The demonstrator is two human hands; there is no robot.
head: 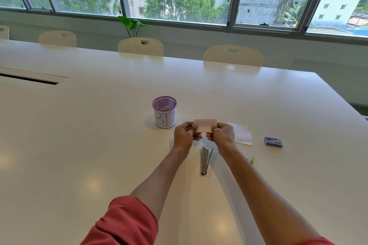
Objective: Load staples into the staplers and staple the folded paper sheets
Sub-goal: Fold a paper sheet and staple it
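Observation:
A folded pink paper sheet (205, 125) is held up above the table between both hands. My left hand (185, 135) pinches its left edge and my right hand (222, 134) pinches its right edge. Below the hands a silver stapler (205, 160) lies on the white table (99, 125), its top swung open. A white folded sheet (242, 134) lies flat to the right of my right hand. A small blue staple box (273, 142) sits further right. A second, yellow-tipped stapler (252, 160) peeks out beside my right forearm, mostly hidden.
A purple mesh cup (164, 112) labelled BIN stands left of the hands, with pink scraps inside. Cream chairs (233, 55) line the far edge of the table. A cable slot (29, 78) is set into the table at the left.

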